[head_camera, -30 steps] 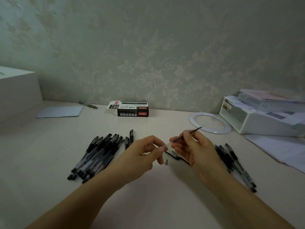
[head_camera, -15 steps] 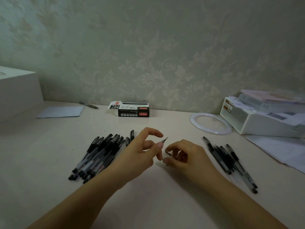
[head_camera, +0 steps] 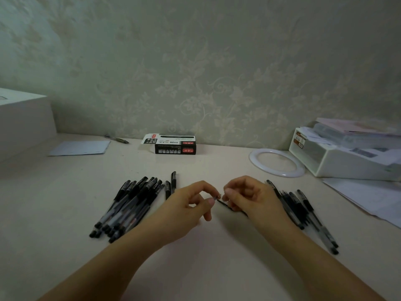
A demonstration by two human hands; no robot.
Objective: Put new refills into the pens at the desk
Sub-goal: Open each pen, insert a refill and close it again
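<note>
My left hand (head_camera: 191, 205) and my right hand (head_camera: 249, 197) meet just above the middle of the desk. The left thumb and forefinger pinch a small pointed pen tip (head_camera: 217, 197). My right fingertips close on the end of a thin dark refill (head_camera: 226, 205), which slants down under that hand; its far end is hidden. A pile of several black pens (head_camera: 130, 205) lies left of my left hand. Several more black pens (head_camera: 303, 211) lie right of my right hand. A black refill box (head_camera: 175, 146) stands open by the wall.
A white ring (head_camera: 276, 162) and a white organiser (head_camera: 347, 157) stacked with papers sit at the back right, loose sheets (head_camera: 368, 196) in front of it. At the back left are a paper sheet (head_camera: 80, 147), a lone pen (head_camera: 117, 139) and a large white box (head_camera: 21, 120).
My right hand came down from holding the refill up in the air to near the desk. My left hand turned, and the two fingertips have now closed together around the tip.
</note>
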